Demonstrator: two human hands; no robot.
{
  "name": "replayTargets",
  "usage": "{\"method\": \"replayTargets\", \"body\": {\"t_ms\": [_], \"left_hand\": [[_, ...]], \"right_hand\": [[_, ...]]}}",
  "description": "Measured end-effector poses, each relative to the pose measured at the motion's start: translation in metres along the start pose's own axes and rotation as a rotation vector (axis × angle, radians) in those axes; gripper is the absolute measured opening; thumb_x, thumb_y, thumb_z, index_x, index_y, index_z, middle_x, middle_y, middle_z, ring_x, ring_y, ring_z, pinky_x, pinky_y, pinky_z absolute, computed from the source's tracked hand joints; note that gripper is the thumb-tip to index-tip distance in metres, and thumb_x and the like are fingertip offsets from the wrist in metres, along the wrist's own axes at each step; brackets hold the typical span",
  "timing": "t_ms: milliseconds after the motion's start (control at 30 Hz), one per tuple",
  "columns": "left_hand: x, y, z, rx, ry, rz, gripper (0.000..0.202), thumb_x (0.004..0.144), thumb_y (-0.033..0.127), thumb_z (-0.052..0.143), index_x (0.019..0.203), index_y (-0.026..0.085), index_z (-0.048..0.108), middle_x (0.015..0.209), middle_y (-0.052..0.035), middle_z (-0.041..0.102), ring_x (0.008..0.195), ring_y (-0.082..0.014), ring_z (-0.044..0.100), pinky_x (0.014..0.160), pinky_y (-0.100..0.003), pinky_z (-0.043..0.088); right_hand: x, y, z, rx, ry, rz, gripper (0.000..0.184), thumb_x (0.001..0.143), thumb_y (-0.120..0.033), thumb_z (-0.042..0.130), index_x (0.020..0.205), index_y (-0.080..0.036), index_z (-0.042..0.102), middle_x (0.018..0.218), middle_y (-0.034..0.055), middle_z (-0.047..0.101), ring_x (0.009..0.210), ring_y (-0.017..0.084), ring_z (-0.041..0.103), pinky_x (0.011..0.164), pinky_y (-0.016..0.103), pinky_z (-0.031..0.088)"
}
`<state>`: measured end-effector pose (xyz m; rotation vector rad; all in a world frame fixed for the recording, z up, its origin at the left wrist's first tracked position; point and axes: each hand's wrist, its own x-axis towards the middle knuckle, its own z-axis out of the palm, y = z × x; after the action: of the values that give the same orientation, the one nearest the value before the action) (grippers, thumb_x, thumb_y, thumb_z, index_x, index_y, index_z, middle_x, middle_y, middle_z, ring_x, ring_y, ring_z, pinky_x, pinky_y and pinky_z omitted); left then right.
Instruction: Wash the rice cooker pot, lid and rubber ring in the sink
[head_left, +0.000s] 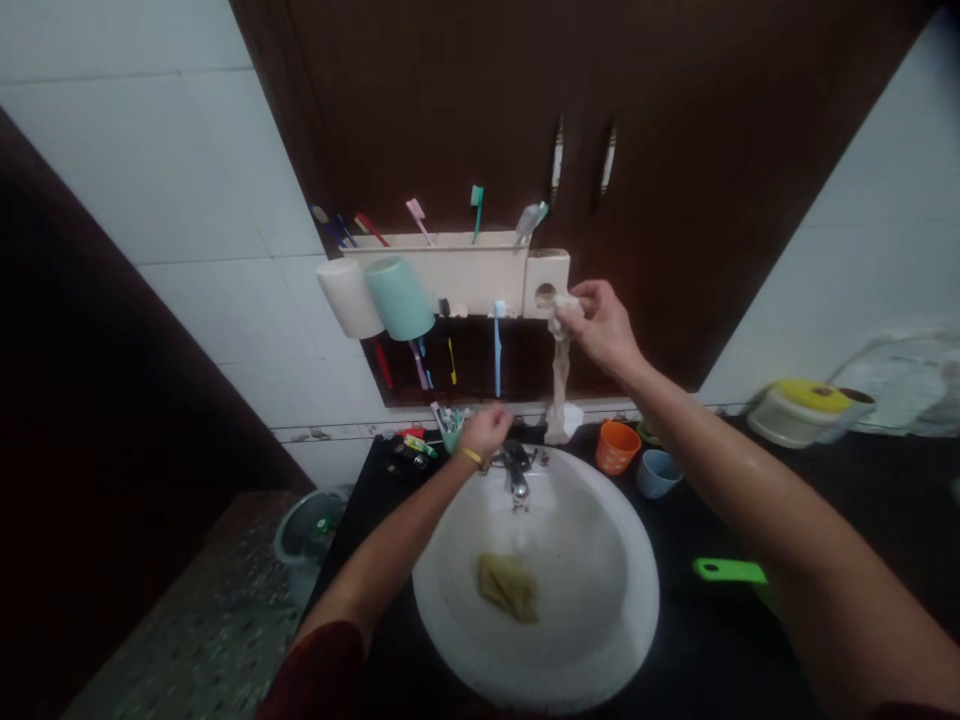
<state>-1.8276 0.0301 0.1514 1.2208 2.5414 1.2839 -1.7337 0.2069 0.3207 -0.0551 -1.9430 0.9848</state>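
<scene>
My right hand (pixel 604 322) is raised to the wall-mounted toothbrush holder (pixel 450 272) and is closed on a pale, limp cloth (pixel 559 375) that hangs down from the holder's round opening. My left hand (pixel 486 432) is curled into a fist just left of the chrome tap (pixel 517 470), close to or touching it; what its fingers hold, if anything, is hidden. Below them lies a white oval basin (pixel 600 640) with a crumpled yellowish rag (pixel 508 586) inside it.
Two cups (pixel 379 296) hang upside down on the holder, with several toothbrushes above and below. An orange cup (pixel 617 446), a blue cup (pixel 657 472) and a green object (pixel 729 570) sit on the dark counter. A yellow-lidded container (pixel 801 410) stands far right.
</scene>
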Motion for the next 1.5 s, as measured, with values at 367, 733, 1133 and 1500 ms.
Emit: {"method": "replayTargets", "body": {"t_ms": [367, 733, 1133, 1500], "left_hand": [[0.083, 0.085, -0.076, -0.461, 0.274, 0.052, 0.017, 0.086, 0.028, 0.055, 0.074, 0.016, 0.057, 0.063, 0.001, 0.057, 0.064, -0.0113, 0.057, 0.068, -0.023, 0.044], [0.085, 0.106, -0.057, -1.113, 0.402, -0.121, 0.027, 0.089, 0.041, 0.05, 0.079, 0.016, 0.049, 0.057, 0.0061, 0.047, 0.039, -0.0017, 0.031, 0.041, -0.017, 0.023], [0.093, 0.114, -0.057, -1.25, 0.461, -0.154, 0.021, 0.086, 0.029, 0.055, 0.072, 0.016, 0.046, 0.056, 0.0063, 0.048, 0.039, -0.0002, 0.031, 0.04, -0.016, 0.021], [0.095, 0.115, -0.055, -1.265, 0.507, -0.171, 0.021, 0.084, 0.022, 0.054, 0.066, 0.016, 0.045, 0.051, 0.0072, 0.045, 0.036, -0.001, 0.029, 0.039, -0.017, 0.019]], "right_hand": [[0.055, -0.015, 0.046, -0.426, -0.116, -0.335, 0.025, 0.083, -0.024, 0.05, 0.101, -0.015, 0.064, 0.095, 0.0092, 0.065, 0.088, 0.021, 0.057, 0.082, 0.035, 0.045], [0.064, -0.009, 0.066, -0.665, -0.483, -0.45, 0.02, 0.08, -0.013, 0.051, 0.082, -0.013, 0.071, 0.088, 0.0103, 0.064, 0.084, 0.018, 0.056, 0.073, 0.027, 0.042], [0.071, -0.023, 0.056, -0.706, -0.474, -0.389, 0.024, 0.083, -0.015, 0.052, 0.097, -0.013, 0.071, 0.096, 0.0097, 0.067, 0.088, 0.019, 0.058, 0.08, 0.028, 0.042], [0.079, -0.018, 0.061, -0.746, -0.555, -0.516, 0.025, 0.087, -0.016, 0.047, 0.093, -0.013, 0.071, 0.09, 0.01, 0.064, 0.082, 0.018, 0.053, 0.073, 0.026, 0.037]]}}
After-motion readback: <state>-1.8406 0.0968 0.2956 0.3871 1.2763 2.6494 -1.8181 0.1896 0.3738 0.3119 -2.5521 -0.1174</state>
